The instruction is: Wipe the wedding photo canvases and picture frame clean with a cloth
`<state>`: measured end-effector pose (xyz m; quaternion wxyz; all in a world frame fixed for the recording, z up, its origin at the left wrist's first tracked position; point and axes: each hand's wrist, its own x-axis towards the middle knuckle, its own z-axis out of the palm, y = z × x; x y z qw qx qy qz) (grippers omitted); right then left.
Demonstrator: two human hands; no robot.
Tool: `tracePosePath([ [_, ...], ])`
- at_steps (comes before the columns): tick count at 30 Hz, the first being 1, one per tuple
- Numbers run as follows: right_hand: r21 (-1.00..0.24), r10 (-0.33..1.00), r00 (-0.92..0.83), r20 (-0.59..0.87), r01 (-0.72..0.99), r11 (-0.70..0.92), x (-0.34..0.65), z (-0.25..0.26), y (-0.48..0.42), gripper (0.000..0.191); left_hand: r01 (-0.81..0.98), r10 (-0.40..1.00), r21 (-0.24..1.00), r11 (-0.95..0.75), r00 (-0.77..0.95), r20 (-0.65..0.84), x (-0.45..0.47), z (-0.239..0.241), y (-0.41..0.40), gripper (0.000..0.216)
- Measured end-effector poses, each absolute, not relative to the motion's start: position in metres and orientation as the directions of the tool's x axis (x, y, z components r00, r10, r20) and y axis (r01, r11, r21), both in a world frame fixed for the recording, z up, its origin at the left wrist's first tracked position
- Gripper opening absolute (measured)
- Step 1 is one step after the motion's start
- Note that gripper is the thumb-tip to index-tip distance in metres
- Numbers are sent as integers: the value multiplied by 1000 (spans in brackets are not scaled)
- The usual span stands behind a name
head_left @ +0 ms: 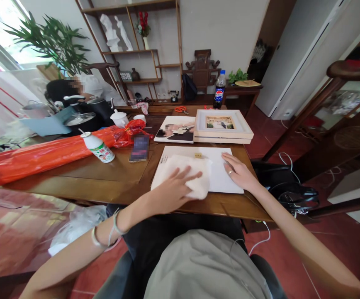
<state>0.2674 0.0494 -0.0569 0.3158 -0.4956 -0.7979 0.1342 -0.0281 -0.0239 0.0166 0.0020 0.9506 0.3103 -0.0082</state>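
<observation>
A white cloth (164, 171) lies over the left part of a flat white board (220, 178) on the wooden table. My left hand (175, 189) rests flat on the cloth with its fingers spread. At the board's right side, my right hand (237, 171) lies with fingers stretched out, touching the surface; a ring is on one finger. Near the board's top edge sits a small brass-coloured metal fitting (198, 155). Just beyond the board are a photo print (175, 128) and a white picture frame (245, 124) with a photo in it.
Left on the table (124, 189) are a red plastic-wrapped bundle (52, 153), a white bottle (97, 147) and a phone (139, 148). Orange scissors (181, 110) and a cola bottle (220, 90) stand farther back. Another person (89, 85) is at the far left.
</observation>
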Motion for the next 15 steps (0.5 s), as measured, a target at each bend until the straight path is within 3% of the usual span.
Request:
tracePosePath([
  [5, -535, 879, -302, 369, 704, 467, 267, -56, 49, 45, 598, 598, -32, -800, 801, 21, -25, 12, -37, 25],
  [15, -525, 870, -313, 381, 701, 483, 268, -57, 49, 44, 707, 699, -35, -706, 704, 123, -2, -6, 46, 30],
])
